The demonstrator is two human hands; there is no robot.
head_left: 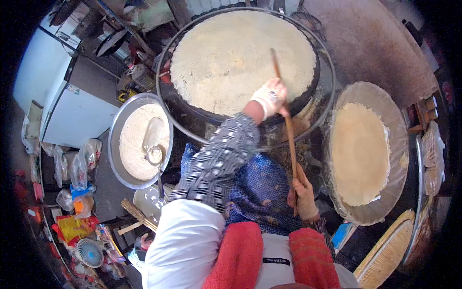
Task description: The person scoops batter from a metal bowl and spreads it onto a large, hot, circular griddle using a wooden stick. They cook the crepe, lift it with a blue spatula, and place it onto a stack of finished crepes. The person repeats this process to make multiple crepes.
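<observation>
A large round flatbread covers the wide dark griddle in front of me. Both my hands grip one long, thin wooden stick. My left hand, in a pale glove, closes round its upper part over the griddle's near edge. Lower down, my right hand wraps the stick's near end beside my blue apron. The stick's far tip lies over the flatbread's right part; whether it touches is unclear.
At left stands a metal basin of pale batter, with a ladle in it. A plastic-lined basket at right holds stacked flatbreads. A metal ring surrounds the griddle. Plastic bags and a small fan sit lower left.
</observation>
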